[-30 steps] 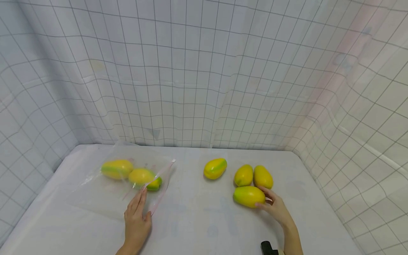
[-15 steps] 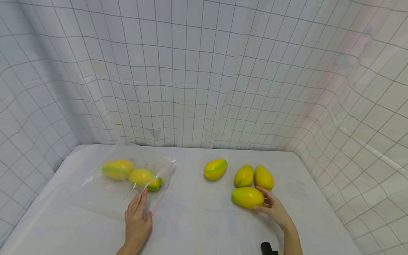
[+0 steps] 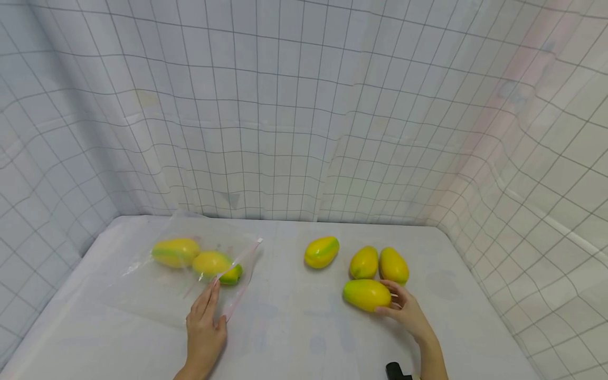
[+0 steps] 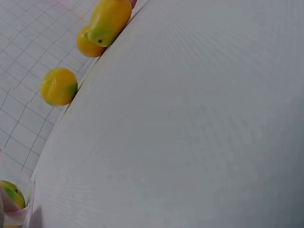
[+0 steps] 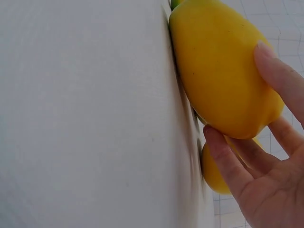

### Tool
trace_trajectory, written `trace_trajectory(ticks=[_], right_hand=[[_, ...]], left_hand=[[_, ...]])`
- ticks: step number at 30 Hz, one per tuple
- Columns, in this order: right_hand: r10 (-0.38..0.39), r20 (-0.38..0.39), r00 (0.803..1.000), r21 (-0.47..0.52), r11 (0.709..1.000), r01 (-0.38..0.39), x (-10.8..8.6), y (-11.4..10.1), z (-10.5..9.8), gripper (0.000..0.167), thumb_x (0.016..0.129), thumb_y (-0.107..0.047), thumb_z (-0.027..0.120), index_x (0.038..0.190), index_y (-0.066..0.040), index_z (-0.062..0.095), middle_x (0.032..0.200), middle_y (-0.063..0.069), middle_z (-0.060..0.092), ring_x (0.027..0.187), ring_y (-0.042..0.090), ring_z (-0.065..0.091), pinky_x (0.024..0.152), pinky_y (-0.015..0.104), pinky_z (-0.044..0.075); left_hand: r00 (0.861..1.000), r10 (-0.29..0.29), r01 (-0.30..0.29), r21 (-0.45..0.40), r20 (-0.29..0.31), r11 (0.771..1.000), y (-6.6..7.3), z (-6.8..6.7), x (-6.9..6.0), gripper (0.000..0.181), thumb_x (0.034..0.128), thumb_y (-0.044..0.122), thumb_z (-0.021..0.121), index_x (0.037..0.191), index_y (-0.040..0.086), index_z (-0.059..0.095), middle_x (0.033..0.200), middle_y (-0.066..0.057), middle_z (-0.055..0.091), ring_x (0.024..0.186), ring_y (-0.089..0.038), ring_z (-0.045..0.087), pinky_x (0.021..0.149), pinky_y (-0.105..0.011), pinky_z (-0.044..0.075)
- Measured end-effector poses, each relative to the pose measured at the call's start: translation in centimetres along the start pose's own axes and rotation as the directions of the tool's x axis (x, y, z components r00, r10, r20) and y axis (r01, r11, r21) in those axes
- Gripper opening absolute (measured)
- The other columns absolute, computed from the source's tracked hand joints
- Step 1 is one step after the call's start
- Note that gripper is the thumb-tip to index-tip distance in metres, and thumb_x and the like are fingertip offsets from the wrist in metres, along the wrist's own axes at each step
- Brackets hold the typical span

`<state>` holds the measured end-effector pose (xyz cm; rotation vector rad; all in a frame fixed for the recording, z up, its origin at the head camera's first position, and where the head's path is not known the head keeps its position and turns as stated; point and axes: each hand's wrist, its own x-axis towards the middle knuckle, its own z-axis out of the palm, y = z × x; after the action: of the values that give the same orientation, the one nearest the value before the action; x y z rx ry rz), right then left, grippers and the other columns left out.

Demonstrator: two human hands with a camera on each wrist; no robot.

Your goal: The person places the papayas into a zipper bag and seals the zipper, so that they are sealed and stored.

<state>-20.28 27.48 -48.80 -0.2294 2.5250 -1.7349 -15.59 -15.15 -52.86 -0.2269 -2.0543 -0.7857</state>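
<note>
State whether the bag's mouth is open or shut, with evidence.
Open: pink edges of the plastic bag stand apart, a fruit's green end between them.

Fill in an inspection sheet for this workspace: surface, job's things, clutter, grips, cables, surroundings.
Surface: white tabletop, faintly marked.
Job's things: clear bag with yellow-green fruit inside; three loose fruits and a front fruit to its right.
Clutter: black object at the bottom edge, partly cut off.
Grips: left hand rests at the bag's opening, fingers straight; right hand holds the front fruit by its right end.
Cables: nothing seen.
Surroundings: white grid-patterned sheeting behind and at both sides.
</note>
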Motion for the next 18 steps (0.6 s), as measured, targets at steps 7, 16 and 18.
trace_trajectory(ticks=[7,16,18], right_hand=[[-0.038,-0.007,0.999,0.033,0.999,0.038,0.4,-0.7,1.3,0.061,0.073,-0.008,0.074,0.128,-0.004,0.048,0.123,0.016,0.051,0.107,0.023,0.051,0.085,0.022,0.045],[-0.056,0.003,0.998,0.127,0.99,0.055,1.5,-2.3,4.5,0.062,0.069,-0.007,0.076,0.126,-0.006,0.05,0.123,0.013,0.05,0.106,0.023,0.051,0.083,0.025,0.048],[-0.051,0.004,0.999,0.143,0.988,0.05,1.7,-2.7,5.4,0.063,0.069,-0.009,0.077,0.126,-0.007,0.05,0.124,0.011,0.05,0.107,0.024,0.05,0.083,0.025,0.047]], left_hand=[[1.0,0.002,-0.002,0.001,-0.002,1.0,0.0,0.0,0.0,0.095,0.0401,-0.025,0.065,0.131,-0.001,0.047,0.129,-0.02,0.049,0.106,-0.04,0.044,0.076,-0.049,0.032],[1.0,-0.002,0.002,0.013,-0.001,1.0,0.1,0.0,0.0,0.095,0.0408,-0.024,0.065,0.131,-0.001,0.047,0.129,-0.019,0.049,0.105,-0.039,0.044,0.075,-0.047,0.032],[1.0,-0.003,0.003,0.013,-0.001,1.0,0.2,0.0,0.0,0.095,0.0408,-0.024,0.065,0.131,-0.001,0.047,0.129,-0.019,0.049,0.105,-0.039,0.044,0.075,-0.047,0.032]])
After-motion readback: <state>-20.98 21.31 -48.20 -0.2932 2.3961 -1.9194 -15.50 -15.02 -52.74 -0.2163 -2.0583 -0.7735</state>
